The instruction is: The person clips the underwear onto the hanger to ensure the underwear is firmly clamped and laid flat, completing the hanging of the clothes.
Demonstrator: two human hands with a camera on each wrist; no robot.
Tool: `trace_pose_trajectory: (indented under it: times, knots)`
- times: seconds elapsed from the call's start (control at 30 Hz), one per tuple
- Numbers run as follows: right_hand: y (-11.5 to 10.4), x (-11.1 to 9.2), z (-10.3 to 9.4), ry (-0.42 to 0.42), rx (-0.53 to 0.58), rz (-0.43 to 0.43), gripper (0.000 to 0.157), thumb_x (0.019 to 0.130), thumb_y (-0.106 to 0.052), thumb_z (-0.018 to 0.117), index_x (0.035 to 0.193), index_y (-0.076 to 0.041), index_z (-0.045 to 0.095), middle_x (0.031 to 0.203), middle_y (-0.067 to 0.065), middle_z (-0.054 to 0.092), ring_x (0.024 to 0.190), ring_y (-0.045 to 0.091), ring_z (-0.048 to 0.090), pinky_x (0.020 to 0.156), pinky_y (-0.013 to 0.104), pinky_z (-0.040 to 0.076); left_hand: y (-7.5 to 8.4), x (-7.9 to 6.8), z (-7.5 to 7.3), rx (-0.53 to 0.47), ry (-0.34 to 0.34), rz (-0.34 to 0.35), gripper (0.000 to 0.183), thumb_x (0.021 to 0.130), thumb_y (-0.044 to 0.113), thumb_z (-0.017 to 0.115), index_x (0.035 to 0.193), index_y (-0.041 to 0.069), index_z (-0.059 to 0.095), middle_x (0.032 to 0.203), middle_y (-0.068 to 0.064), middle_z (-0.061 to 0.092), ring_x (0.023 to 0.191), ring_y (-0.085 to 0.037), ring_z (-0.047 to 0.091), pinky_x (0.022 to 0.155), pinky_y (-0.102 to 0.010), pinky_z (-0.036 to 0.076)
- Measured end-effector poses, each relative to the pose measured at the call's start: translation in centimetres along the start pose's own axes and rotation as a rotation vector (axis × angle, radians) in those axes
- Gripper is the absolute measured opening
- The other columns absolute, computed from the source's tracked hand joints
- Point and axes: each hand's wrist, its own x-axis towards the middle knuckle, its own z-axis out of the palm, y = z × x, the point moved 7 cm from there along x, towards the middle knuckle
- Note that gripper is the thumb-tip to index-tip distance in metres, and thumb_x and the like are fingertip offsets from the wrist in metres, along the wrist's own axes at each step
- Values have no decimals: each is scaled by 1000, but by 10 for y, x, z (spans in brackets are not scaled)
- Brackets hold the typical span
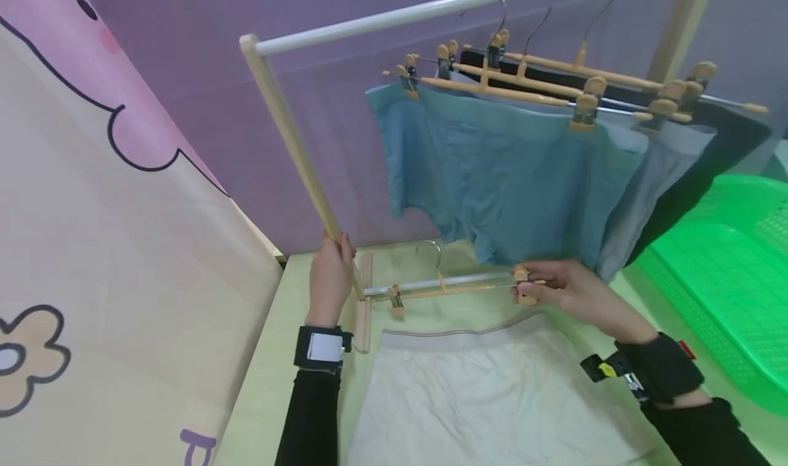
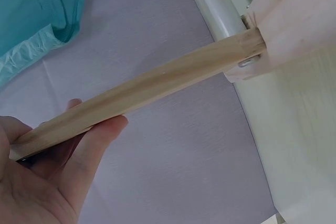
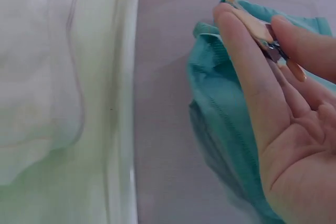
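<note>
In the head view my left hand [image 1: 330,274] grips the wooden post [image 1: 286,131] of a clothes rack, low down near the tabletop. The left wrist view shows the thumb and fingers [image 2: 102,135] around this post. My right hand [image 1: 572,295] pinches the right-hand clip [image 1: 524,287] of a wooden clip hanger [image 1: 449,289]. That hanger's hook points away, and its other clip [image 1: 396,300] hangs at the left end. Just below it, white shorts [image 1: 486,384] lie flat with the waistband towards the hanger. In the right wrist view the clip [image 3: 260,30] sits between thumb and fingers.
From the rack's white top rail [image 1: 382,22] hang blue shorts [image 1: 505,165], grey shorts [image 1: 640,192] and a black garment [image 1: 732,134] on clip hangers. A green basket [image 1: 689,281] stands at the right. A lower white rail [image 1: 480,278] runs behind the hanger.
</note>
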Motion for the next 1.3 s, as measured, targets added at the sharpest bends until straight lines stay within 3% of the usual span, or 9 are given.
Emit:
trace_pose_trajectory:
  times: [0.27, 0.37, 0.47, 0.6, 0.77, 0.9, 1.07, 1.17, 1.3]
  knots:
    - [26, 5, 14, -120, 64, 126, 41, 101, -34, 58, 129, -4, 57, 121, 19, 67, 105, 19, 67, 88, 39, 55, 0, 0, 0, 5, 0, -10, 35, 109, 31, 37, 119, 0, 51, 87, -14, 67, 62, -27, 61, 49, -35, 51]
    - [31, 9, 17, -140, 63, 92, 33, 103, -30, 55, 121, -2, 57, 118, 21, 65, 103, 26, 67, 85, 39, 56, -1, 0, -1, 4, -6, -13, 35, 108, 30, 38, 118, -1, 52, 86, -15, 67, 60, -26, 60, 48, -33, 50]
    - [36, 13, 21, -163, 83, 6, 21, 105, -20, 51, 104, 1, 54, 98, 20, 61, 86, 27, 64, 74, 38, 56, -1, -1, -2, 4, -20, -15, 32, 108, 28, 41, 117, -1, 53, 85, -15, 66, 59, -25, 59, 47, -32, 49]
    - [43, 16, 27, -189, 126, -40, 18, 105, -8, 47, 92, 3, 46, 80, 14, 51, 70, 20, 56, 66, 35, 54, -1, -2, -3, 10, -33, -13, 30, 107, 26, 44, 115, -1, 54, 85, -16, 66, 62, -26, 61, 49, -34, 51]
    - [57, 16, 32, -197, 93, 69, 13, 104, -7, 48, 96, 3, 47, 87, 12, 59, 83, 18, 63, 74, 34, 58, -3, -3, -4, 20, -52, -14, 28, 106, 25, 47, 115, 0, 54, 85, -17, 65, 59, -25, 59, 46, -31, 49]
    - [62, 17, 34, -201, 56, 100, 11, 104, -8, 50, 102, 3, 49, 93, 12, 64, 88, 21, 66, 75, 32, 58, -4, -4, -6, 65, -99, -31, 29, 105, 26, 49, 116, 0, 54, 89, -19, 66, 63, -28, 62, 49, -34, 51]
    - [60, 15, 35, -214, 79, 77, 17, 101, -7, 56, 107, 6, 47, 93, 14, 63, 86, 17, 65, 73, 31, 57, -7, -16, -14, 296, -270, -136, 43, 103, 35, 52, 117, -5, 59, 97, -21, 66, 78, -32, 64, 59, -40, 51]
    - [58, 13, 37, -217, 83, 66, 25, 96, -5, 62, 110, 8, 45, 92, 13, 64, 82, 14, 63, 69, 30, 55, -6, -28, -18, 431, -430, -195, 45, 103, 37, 51, 105, -6, 65, 79, -13, 60, 67, -24, 56, 52, -33, 43]
    - [57, 12, 36, -206, 59, 63, 27, 95, -4, 64, 112, 8, 45, 91, 12, 64, 78, 12, 61, 64, 28, 52, 9, -44, -12, 447, -597, -187, 40, 103, 36, 52, 94, 0, 67, 61, -1, 42, 53, -14, 40, 46, -25, 31]
